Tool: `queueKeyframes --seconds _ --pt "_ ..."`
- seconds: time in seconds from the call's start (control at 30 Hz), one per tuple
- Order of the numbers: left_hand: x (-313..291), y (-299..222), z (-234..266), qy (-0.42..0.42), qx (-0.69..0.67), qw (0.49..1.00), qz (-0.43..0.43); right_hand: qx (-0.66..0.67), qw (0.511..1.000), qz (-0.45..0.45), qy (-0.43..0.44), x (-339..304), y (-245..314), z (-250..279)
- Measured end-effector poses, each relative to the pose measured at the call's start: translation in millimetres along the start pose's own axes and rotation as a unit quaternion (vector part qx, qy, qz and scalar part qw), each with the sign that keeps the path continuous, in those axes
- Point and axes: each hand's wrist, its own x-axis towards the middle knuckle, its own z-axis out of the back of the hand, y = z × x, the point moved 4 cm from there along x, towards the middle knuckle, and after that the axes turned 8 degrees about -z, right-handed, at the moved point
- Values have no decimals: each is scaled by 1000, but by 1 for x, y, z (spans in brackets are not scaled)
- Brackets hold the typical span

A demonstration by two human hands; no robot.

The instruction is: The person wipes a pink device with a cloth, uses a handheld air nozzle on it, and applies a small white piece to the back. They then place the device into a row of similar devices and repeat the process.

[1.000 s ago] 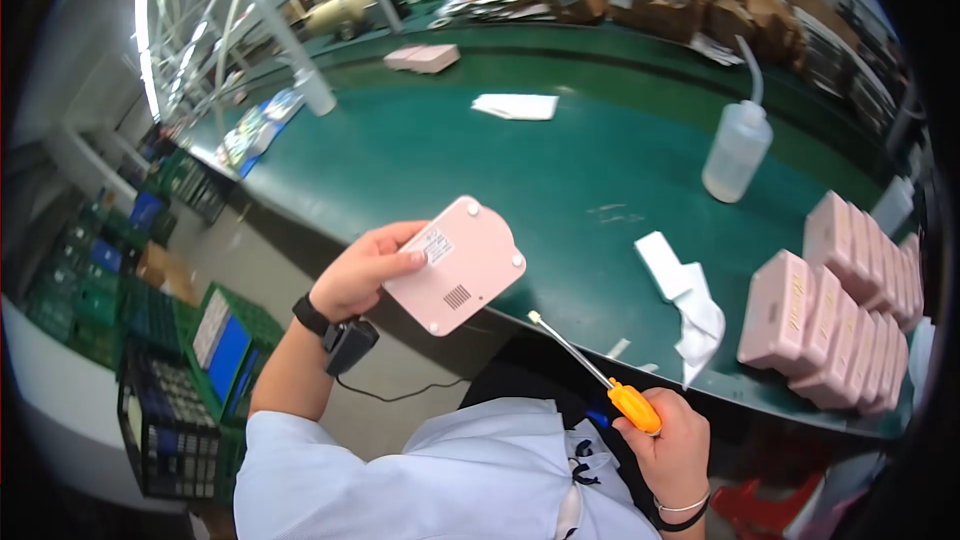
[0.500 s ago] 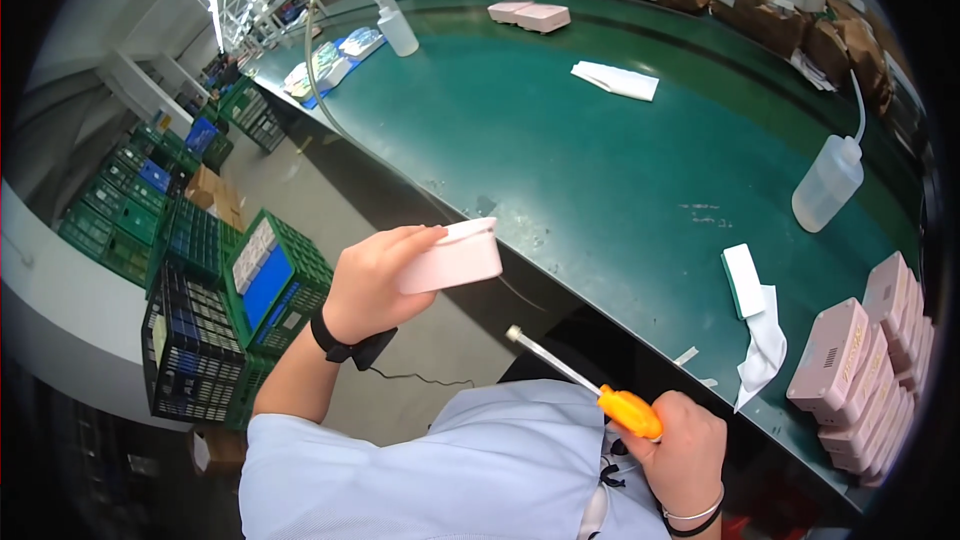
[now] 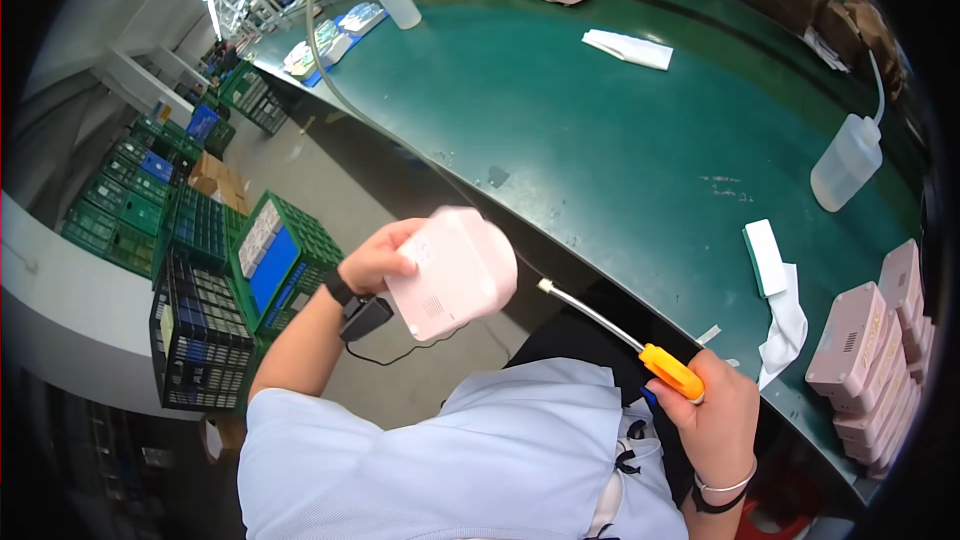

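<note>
My left hand (image 3: 377,258) grips a pale pink plastic housing (image 3: 438,285) by its left edge, with the thumb on its face. The housing is tilted, showing a broad side with a patch of small vent slots, and its upper right part is blurred. My right hand (image 3: 722,402) is closed round the orange handle of a tool with a slim metal shaft (image 3: 595,315) and a small pale blunt tip; I cannot make out the exact kind. That tip points toward the housing but stays apart from it. Both hands are in front of the green bench's near edge.
On the green bench (image 3: 560,140), stacked pink housings (image 3: 850,345) stand at right, beside a white block (image 3: 765,255) on a white cloth (image 3: 785,325). A squeeze bottle (image 3: 847,165) stands behind them. Another folded cloth (image 3: 628,48) lies farther back. Plastic crates (image 3: 285,260) are stacked at left.
My left hand has turned the pink housing from its narrow side to its broad vented face. My right hand, with the tool, sits slightly farther right and higher. The view has shifted a little.
</note>
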Motion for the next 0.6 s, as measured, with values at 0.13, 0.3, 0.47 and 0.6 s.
queueKeyframes --seconds 0.13,0.3,0.47,0.6 --pt "-13 59 -16 -140 -421 896 27 -29 999 12 -41 3 -8 -15" --pt "-15 64 -43 15 -633 771 -76 -12 999 35 29 4 -8 -29" --pt "-31 51 -41 -206 -491 844 -57 14 994 57 92 1 -7 -40" --pt "-32 36 -36 -336 -305 888 -79 -19 998 37 48 -3 -6 -44"
